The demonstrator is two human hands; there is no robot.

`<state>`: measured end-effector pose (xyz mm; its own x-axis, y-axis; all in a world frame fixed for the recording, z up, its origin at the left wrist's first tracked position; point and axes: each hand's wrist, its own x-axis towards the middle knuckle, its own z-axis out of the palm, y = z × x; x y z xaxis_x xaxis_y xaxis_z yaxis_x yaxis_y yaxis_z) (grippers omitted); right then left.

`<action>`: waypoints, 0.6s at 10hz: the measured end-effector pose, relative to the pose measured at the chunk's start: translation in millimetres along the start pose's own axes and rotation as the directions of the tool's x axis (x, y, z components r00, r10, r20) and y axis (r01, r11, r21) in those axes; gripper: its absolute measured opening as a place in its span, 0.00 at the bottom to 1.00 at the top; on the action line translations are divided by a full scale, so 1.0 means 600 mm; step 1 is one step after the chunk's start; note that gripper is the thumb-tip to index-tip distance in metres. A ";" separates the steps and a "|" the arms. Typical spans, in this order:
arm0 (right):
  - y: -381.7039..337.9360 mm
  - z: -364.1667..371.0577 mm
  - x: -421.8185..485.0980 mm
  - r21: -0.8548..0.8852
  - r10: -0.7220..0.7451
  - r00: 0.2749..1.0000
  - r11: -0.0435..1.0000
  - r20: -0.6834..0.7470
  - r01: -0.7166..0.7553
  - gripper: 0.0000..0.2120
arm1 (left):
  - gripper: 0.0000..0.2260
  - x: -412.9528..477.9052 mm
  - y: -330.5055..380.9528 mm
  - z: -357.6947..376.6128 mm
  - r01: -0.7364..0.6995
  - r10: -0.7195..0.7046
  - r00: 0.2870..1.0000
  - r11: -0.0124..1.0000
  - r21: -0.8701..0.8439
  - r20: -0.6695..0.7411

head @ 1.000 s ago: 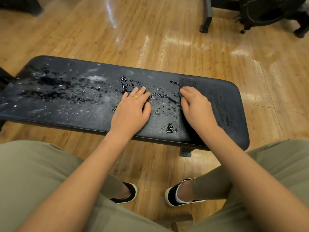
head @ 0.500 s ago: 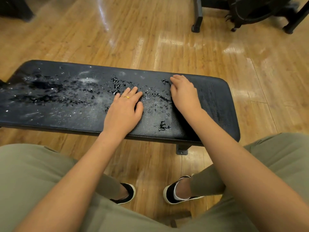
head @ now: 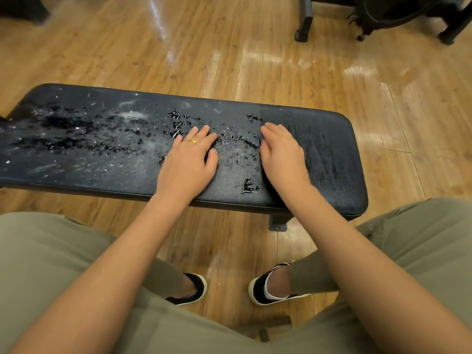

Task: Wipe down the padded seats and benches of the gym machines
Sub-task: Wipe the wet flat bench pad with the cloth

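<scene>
Head view looks down on a black padded bench [head: 334,139] that lies crosswise in front of the seated person, over a wooden floor [head: 229,60]. Both hands rest on the bench's top, right of its middle. The left hand [head: 187,162] lies flat, fingers straight and slightly spread, a gold ring [head: 194,142] on one of them. The right hand [head: 282,154] presses down just beside it, nearer the bench's right end, fingers straight and held together. Neither hand grips anything, and no cloth shows under either palm.

Beaded droplets [head: 76,134] cover the bench from its left end to the gap between the hands, and a small puddle [head: 249,186] sits close to the bench's near edge. Right of the right hand the padding looks streaked rather than beaded, so that end appears already wiped.

The step in hand seems to be sweeping the wet toward the bench's left end. To do it well, keep the palm flat with even pressure, overlap each pass from the bench's far edge to its near edge, and catch the puddle before it runs over the edge. Bare skin mostly pushes water about; a cloth would lift it.
</scene>
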<state>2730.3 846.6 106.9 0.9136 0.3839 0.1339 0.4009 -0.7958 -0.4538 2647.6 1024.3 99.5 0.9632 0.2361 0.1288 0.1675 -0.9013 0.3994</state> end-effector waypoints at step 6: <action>-0.009 0.008 -0.078 0.039 0.020 0.999 0.999 -0.048 -0.018 0.17 | 0.20 0.002 -0.001 -0.001 0.002 -0.003 1.000 1.000 0.002 0.009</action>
<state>2685.1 835.1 98.8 0.9237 0.3447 0.1673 0.3812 -0.7837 -0.4903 2648.3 1025.4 99.8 0.9647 0.2349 0.1192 0.1703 -0.9015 0.3979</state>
